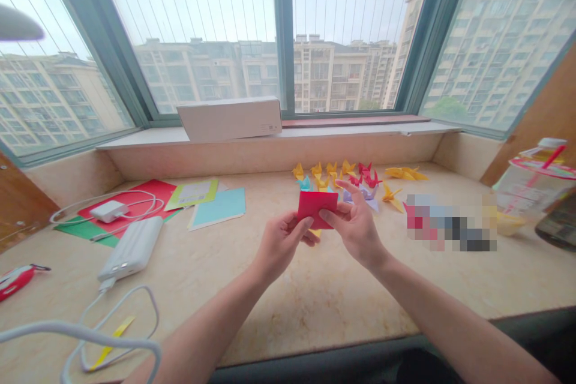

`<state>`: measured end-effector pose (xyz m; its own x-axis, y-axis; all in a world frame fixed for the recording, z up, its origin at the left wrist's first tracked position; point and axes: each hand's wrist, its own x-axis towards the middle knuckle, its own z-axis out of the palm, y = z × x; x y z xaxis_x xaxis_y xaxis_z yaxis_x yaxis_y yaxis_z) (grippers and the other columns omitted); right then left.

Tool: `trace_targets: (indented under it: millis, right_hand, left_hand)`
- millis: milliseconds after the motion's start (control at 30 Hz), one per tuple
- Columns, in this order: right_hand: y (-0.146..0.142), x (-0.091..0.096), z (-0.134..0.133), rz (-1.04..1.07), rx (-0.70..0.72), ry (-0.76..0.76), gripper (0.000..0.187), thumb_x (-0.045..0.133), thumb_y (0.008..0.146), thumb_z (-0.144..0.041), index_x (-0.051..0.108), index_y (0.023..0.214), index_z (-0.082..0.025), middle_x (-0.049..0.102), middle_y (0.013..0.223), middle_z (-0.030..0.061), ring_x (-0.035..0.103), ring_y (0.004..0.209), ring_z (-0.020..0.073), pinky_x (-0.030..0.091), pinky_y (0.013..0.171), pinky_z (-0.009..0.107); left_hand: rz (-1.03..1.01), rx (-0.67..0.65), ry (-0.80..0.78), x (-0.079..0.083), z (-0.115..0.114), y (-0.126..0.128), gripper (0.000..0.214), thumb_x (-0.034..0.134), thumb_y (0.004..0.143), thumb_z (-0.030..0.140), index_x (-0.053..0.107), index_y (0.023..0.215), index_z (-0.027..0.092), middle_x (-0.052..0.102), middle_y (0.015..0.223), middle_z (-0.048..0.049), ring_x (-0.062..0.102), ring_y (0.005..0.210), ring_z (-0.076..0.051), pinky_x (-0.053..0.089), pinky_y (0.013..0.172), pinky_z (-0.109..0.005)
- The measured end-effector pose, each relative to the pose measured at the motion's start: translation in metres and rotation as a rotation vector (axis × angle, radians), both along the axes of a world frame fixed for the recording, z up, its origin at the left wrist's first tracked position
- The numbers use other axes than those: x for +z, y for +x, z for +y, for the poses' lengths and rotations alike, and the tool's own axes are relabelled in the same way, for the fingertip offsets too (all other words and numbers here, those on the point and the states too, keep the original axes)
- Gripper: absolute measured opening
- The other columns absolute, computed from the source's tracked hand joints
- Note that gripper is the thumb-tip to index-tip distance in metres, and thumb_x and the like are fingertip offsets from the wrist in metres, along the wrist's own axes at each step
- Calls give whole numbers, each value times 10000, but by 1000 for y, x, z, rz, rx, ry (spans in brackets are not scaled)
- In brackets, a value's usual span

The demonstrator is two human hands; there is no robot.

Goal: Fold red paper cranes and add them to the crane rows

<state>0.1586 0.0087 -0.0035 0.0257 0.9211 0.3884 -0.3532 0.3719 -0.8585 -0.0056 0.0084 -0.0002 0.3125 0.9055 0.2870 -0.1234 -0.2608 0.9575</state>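
Note:
A folded red paper [316,207] is held up above the tabletop [315,294] between both my hands. My left hand [279,243] pinches its lower left edge with thumb and fingers closed. My right hand [357,225] grips its right side, the index finger stretched over the top. Behind the paper stand several folded paper cranes [342,177] in yellow, red, blue and lilac.
Coloured paper sheets [211,204] lie at the left with a white charger [109,211], a white power bank [132,249] and cables [112,336]. A white box [229,118] sits on the window ledge. A plastic cup [535,189] stands at the right, near a blurred patch.

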Motion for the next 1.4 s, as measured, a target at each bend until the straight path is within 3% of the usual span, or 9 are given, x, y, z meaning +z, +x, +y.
trace_targets:
  millis: [233,433,600,800,1000,1167,1400]
  right_hand:
    - [5,3,1,-95,-7,-34,361,741,803,-395,601,1085,-218,779,865,48,752,802,226,609,740,355]
    - [7,0,6,-115,42,-54,420,843,678,-334,603,1006,-227,777,854,26,746,821,228,602,761,358]
    - [11,1,8,-128,-35,-102,368,792,730,-356,566,990,-228,765,822,23,739,789,224,588,758,374]
    - [14,-4,11,-312,-117,21,449,768,763,-330,587,1165,-250,712,1095,68,695,955,224,577,821,377]
    - [15,-5,9,-323,-47,-13,326,726,810,-334,619,1100,-231,731,901,47,712,787,210,602,722,371]
    - [15,-2,7,-284,35,-57,555,748,791,-304,522,1296,-258,737,952,43,722,839,210,606,739,356]
    - [10,-7,5,-246,-6,8,402,745,796,-304,566,1154,-268,709,907,17,704,791,179,594,685,302]
  left_hand:
    - [-20,22,-14,-2,7,-3,319,706,824,411,676,876,98,729,696,-71,682,582,-164,547,554,-256]
    - [17,8,-53,-3,9,-4,299,732,806,370,680,883,85,731,682,-78,680,587,-157,550,563,-248]
    - [-58,48,-19,0,5,-4,351,682,848,406,616,1023,110,734,720,-68,691,584,-169,553,543,-263]
    - [-7,44,-7,4,6,-6,328,675,854,393,555,1023,139,702,651,-24,659,531,-149,532,512,-246]
    - [30,-5,7,2,5,-6,317,669,855,384,556,1039,151,693,674,-17,646,541,-137,528,512,-241]
    - [63,35,52,-1,8,-8,331,649,870,380,543,1093,159,683,704,-8,636,545,-128,539,518,-246]
    - [48,73,72,0,7,-7,307,701,827,332,607,1062,158,661,890,-42,649,662,-136,556,529,-243]
